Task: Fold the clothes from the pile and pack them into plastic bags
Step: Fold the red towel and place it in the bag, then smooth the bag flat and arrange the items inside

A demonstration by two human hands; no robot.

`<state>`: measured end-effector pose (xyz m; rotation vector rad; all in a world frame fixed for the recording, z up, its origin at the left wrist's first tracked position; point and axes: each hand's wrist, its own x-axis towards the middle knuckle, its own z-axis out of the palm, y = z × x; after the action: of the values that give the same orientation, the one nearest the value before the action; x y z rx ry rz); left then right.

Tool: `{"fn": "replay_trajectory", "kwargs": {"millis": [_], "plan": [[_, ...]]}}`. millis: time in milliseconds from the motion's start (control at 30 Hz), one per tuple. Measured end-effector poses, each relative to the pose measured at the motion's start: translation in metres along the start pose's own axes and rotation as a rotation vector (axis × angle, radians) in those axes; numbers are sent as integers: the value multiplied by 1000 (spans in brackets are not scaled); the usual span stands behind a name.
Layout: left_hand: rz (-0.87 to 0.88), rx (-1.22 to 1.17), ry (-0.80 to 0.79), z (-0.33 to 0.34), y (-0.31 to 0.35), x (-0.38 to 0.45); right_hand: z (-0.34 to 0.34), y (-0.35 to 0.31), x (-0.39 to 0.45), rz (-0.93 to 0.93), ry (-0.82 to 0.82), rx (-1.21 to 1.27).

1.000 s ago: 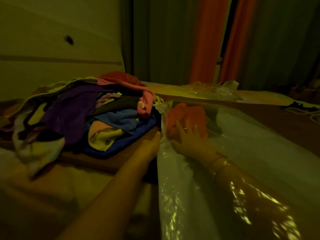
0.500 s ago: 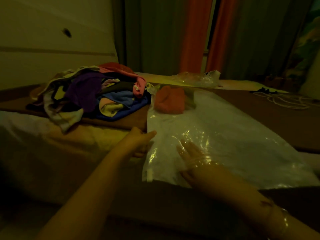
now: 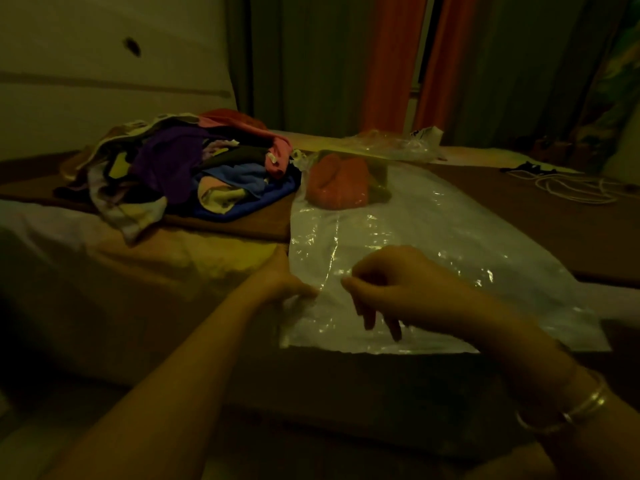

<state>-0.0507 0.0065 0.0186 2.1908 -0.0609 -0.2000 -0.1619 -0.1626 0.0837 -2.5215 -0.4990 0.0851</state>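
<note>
1. We have a single view, from a wide-angle camera worn on the person's head, so no second view shares any of the scene.
2. It faces forward and down across the bed, with the curtains at the top of the frame.
3. The left hand and right hand sit close below the lens, forearms entering from the bottom edge.
4. The clothes pile lies farther off, left of centre.

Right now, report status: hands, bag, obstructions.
Left hand grips plastic bag edge; right hand above it, holding nothing. Orange garment inside. Clothes pile alongside.
</note>
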Motion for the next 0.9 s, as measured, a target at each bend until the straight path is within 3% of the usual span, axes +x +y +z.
{"fn": "replay_trajectory", "kwargs": {"millis": [133, 400, 500, 667, 900], "plan": [[-50, -106, -7, -14, -1, 6, 10, 4, 34, -13, 201, -76], [-9, -343, 501, -98, -65, 20, 46, -14, 144, -10, 412, 153], [-14, -456, 613, -129, -91, 24, 61, -30, 210, -10, 426, 239], [-41, -553, 653, -159, -127, 45, 79, -41, 315, -96, 389, 38], [-35, -669, 617, -156, -124, 98, 77, -3, 421, -37, 506, -157]]}}
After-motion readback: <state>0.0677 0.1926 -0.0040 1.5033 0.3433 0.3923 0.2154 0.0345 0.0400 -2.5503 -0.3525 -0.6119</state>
